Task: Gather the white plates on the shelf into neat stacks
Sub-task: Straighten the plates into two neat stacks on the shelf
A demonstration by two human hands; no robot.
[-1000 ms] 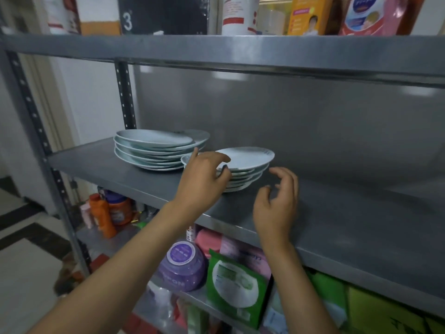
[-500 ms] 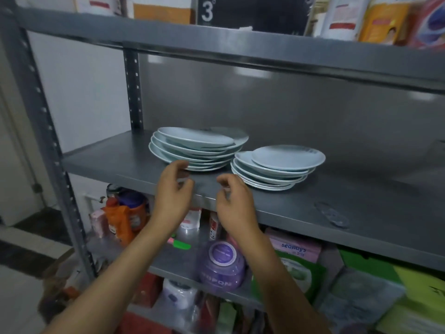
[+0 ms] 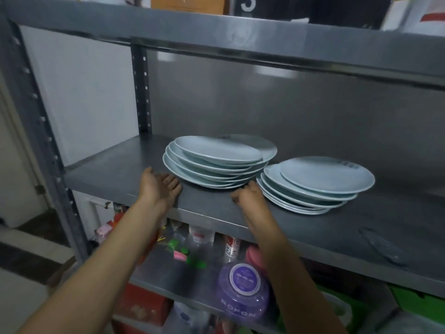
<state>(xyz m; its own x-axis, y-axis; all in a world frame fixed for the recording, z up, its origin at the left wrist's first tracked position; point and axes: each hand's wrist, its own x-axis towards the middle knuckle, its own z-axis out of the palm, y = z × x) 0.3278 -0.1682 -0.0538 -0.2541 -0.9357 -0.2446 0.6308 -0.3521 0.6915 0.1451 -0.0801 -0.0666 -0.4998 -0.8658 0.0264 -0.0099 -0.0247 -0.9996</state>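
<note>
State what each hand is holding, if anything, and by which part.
Nothing is clearly held. The left hand lies open beside the left stack of white plates. The right hand is curled at that stack's lower rim; whether it grips is unclear.

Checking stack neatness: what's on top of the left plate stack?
On the left plate stack only more plates: the top plate sits shifted left, uncovering a plate behind it. Nothing else lies on top. The lower plates' faces are covered; only their rims show.
</note>
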